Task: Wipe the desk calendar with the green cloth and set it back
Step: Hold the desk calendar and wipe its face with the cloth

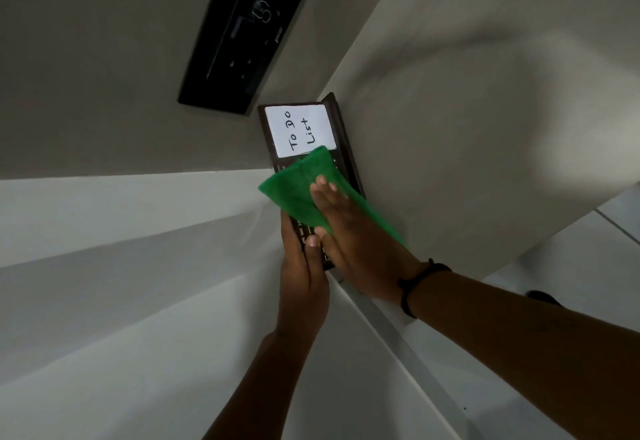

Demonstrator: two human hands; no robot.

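Note:
The desk calendar (343, 134) is a dark brown board with a white "To Do List" card on its upper half and month names printed lower down. My left hand (303, 273) grips its near end, thumb on the face. My right hand (349, 231) lies flat on the green cloth (298, 190) and presses it against the middle of the calendar's face. The cloth covers the lower edge of the white card. The calendar sits over the edge of a pale desk top (467, 110).
A black wall-mounted panel (242, 34) with faint markings hangs above and left of the calendar. Pale walls and slanted ledges (138, 231) fill the left. A black band circles my right wrist (415, 283). A light tiled floor (606, 231) shows at right.

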